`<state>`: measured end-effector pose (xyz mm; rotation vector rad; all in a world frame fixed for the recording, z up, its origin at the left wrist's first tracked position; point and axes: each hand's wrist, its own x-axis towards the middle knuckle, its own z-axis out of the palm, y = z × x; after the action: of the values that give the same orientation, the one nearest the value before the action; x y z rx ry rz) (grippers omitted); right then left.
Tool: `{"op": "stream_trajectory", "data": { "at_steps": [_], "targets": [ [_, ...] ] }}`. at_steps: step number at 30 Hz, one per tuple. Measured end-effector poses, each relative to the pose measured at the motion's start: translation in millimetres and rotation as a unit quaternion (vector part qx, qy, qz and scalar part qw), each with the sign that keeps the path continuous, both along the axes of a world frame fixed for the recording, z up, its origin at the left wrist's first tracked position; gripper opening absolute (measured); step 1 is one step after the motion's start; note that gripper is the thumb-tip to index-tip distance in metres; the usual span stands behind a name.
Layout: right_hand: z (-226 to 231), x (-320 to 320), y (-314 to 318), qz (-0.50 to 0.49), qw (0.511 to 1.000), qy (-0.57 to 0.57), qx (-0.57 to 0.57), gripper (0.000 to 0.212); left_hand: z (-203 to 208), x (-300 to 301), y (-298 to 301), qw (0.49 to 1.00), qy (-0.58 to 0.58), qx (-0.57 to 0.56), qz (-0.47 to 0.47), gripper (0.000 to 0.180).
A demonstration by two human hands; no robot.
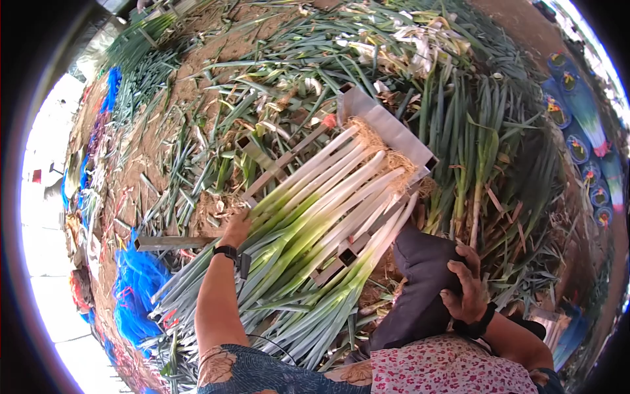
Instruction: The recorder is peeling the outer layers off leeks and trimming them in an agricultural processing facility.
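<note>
A row of long green onions [328, 190] lies across a metal frame, white stalks and roots toward the upper right, green leaves fanning to the lower left. Their root ends sit against a broad metal plate [387, 125]. At the left edge of the row, my left hand [236, 228] touches the green part of the stalks; its fingers are partly hidden there. A dark-trousered knee of mine [423, 272] rises at the right of the row. On that knee rests my right hand [467, 289], fingers apart and holding nothing.
More green onions [459, 138] are heaped beyond and to the right of the frame. Loose leaves and trimmings cover the soil. A bundle of blue strings [136, 285] lies at the left, below a metal bar [174, 243]. Wrapped onion bundles [581, 111] line the far right.
</note>
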<state>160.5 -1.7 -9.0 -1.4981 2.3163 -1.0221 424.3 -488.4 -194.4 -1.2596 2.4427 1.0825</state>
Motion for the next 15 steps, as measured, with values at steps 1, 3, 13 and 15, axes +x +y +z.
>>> {"op": "stream_trajectory", "data": {
  "at_steps": [1, 3, 13, 15],
  "targets": [
    [-3.8, 0.1, -0.7, 0.001, 1.000, 0.004, -0.004, 0.048, 1.1, -3.6, 0.7, 0.998, 0.033, -0.045, 0.020, 0.042],
    [-8.4, -1.1, 0.8, -0.011, 1.000, 0.004, -0.003, 0.048, -0.1, -17.2, 6.9, 0.999, 0.008, -0.049, 0.018, 0.045],
    [-9.9, 2.9, 7.4, -0.062, 0.998, 0.005, -0.028, 0.044, -5.6, -42.9, 20.9, 0.997, 0.011, -0.082, -0.007, 0.040],
    [-5.9, 3.9, 11.1, -0.069, 0.997, -0.001, -0.030, 0.044, 0.3, -46.7, 26.2, 0.999, 0.000, -0.054, 0.004, 0.038]
  ]
}}
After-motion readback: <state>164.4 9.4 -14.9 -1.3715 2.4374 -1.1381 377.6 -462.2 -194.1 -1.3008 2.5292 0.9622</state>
